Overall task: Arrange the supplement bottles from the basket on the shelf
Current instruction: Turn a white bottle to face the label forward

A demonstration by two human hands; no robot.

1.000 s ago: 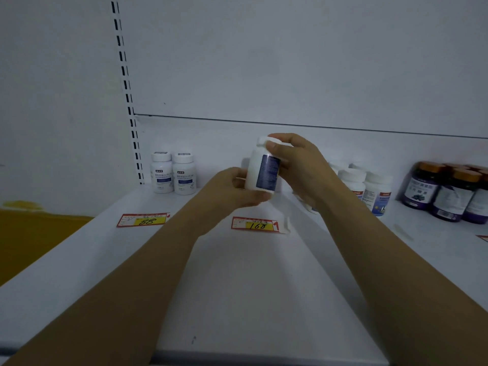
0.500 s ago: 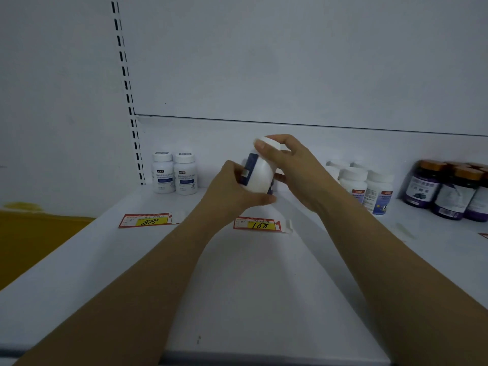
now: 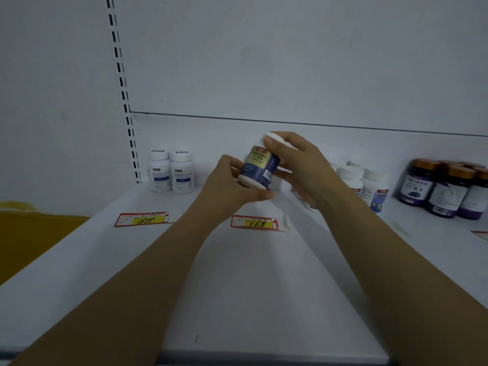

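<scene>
White-capped bottle (image 3: 260, 167) tilted above shelf (image 3: 237, 281), not yet placed.
Pinched at cap by right grip (image 3: 303, 165), clasped at base by left grip (image 3: 229, 188); white pair (image 3: 171, 173) far left, other bottles (image 3: 375, 188) far right standing; basket unseen.

1. On the white shelf (image 3: 237, 286), back left: two white bottles (image 3: 170, 174), upright, side by side.
2. Back right: more white bottles (image 3: 367, 186), clustered.
3. Far right: dark purple bottles (image 3: 446, 191), orange-capped.
4. Lying flat: price tags marked 88 (image 3: 142, 219) and 168 (image 3: 254, 223).
</scene>
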